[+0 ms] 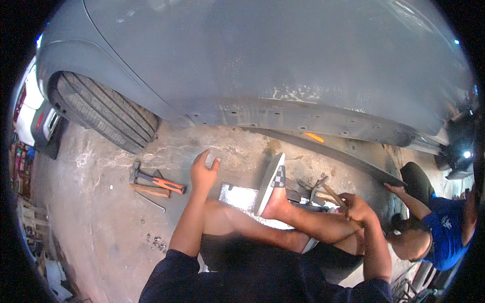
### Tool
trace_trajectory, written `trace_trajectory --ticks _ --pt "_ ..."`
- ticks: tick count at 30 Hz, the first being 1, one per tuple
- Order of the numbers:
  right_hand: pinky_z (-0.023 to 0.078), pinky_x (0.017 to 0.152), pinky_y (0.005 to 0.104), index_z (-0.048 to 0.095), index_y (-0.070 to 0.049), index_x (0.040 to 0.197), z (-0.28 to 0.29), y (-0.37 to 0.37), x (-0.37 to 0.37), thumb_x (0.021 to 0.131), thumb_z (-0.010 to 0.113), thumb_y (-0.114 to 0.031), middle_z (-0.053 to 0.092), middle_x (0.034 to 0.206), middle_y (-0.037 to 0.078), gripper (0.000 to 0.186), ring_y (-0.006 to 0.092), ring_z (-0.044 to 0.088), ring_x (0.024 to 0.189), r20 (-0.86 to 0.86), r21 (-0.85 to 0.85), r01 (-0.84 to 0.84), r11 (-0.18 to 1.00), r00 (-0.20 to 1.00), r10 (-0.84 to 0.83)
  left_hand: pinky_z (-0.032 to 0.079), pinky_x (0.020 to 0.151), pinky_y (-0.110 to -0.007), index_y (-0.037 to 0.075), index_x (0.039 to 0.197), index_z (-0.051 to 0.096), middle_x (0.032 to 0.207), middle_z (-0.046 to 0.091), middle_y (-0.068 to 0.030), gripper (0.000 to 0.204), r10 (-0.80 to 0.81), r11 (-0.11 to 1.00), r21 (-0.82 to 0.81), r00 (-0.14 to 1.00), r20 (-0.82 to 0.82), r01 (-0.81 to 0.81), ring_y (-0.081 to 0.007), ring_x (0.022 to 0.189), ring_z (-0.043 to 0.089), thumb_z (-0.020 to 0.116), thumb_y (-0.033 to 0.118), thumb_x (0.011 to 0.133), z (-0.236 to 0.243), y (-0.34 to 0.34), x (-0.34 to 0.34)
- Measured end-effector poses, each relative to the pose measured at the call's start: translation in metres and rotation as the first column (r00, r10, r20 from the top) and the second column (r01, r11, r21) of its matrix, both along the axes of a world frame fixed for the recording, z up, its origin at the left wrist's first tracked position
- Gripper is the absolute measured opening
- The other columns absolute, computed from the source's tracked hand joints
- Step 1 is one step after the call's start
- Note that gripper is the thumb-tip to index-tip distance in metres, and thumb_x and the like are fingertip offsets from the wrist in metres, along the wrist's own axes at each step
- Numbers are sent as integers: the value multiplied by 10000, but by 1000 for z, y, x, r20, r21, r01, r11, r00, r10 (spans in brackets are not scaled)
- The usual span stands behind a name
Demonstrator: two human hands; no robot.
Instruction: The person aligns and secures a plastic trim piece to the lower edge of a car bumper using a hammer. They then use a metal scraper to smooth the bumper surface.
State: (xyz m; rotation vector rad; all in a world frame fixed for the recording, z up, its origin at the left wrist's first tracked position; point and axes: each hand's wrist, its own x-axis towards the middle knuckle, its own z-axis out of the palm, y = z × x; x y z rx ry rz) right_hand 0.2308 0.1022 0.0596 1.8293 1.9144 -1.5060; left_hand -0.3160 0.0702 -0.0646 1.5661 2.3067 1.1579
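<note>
While the right hand [356, 209] grips a hammer [334, 194] near the leg [319, 221], a slip could bruise it. The left hand [204, 172] curls loosely, empty.

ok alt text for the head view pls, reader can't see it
A person seated by a grey car holds a wooden-handled hammer in the right hand, the left hand raised and empty. An orange-handled hammer lies on the floor near a tyre; a co-worker in blue has a hand on a long dark strip.
</note>
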Motion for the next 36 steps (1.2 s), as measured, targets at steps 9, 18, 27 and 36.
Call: trace_trajectory --ticks 9,18,27,36 --pt "465 500 366 636 42 1276 -53 -5 29 882 786 -84 681 796 119 440 161 602 539 -103 102 224 969 972 -213 525 1050 -463 -30 1462 572 1354 665 -306 696 293 948 83 946 141 -306 -426 1255 661 831 244 878 27 -18 0" --pt "566 843 453 639 19 1303 -62 -12 25 815 819 -145 751 958 276 545 406 751 925 -1 378 -136 916 989 147 307 1258 -507 -46 1628 299 1601 398 -354 949 329 927 209 943 -54 -311 -494 1503 380 818 249 890 64 31 16" --pt "570 833 501 626 3 1303 -37 -18 -12 890 743 -119 743 1001 294 447 485 723 978 51 405 -171 898 985 165 361 1211 -563 80 1648 339 1567 423 -352 898 144 954 285 977 -158 -95 -530 1451 406 786 257 891 70 49 37" --pt "600 692 479 668 -123 1234 32 57 -210 1022 644 -381 718 1006 153 335 362 748 830 465 756 -628 184 713 526 405 1178 -561 37 1522 522 1557 469 -311 717 97 995 -15 993 -69 -98 -507 1425 446 768 271 890 -30 -14 40"
